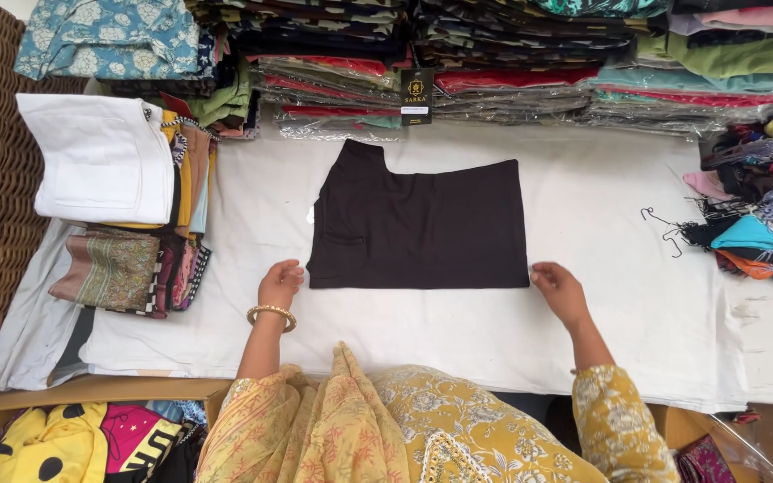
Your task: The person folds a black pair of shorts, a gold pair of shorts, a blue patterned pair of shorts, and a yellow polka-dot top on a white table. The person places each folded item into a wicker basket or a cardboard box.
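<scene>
Here your left hand [279,284] rests at the near left corner of the folded black garment [420,224], fingers curled loosely onto its edge, the grip slack rather than clenched; your right hand [558,291] sits at the near right corner, fingertips touching the cloth, its grip likewise released; a gold bangle [271,314] circles your left wrist; the garment lies flat near the middle of the table [619,340], on its white cloth cover, well apart from everything else; along the far edge run stacks of packed fabrics [512,63]; at the left edge a white folded piece [100,156] tops a pile of patterned cloths [127,268]; at the right edge lies a heap of tasselled scarves [762,197].
</scene>
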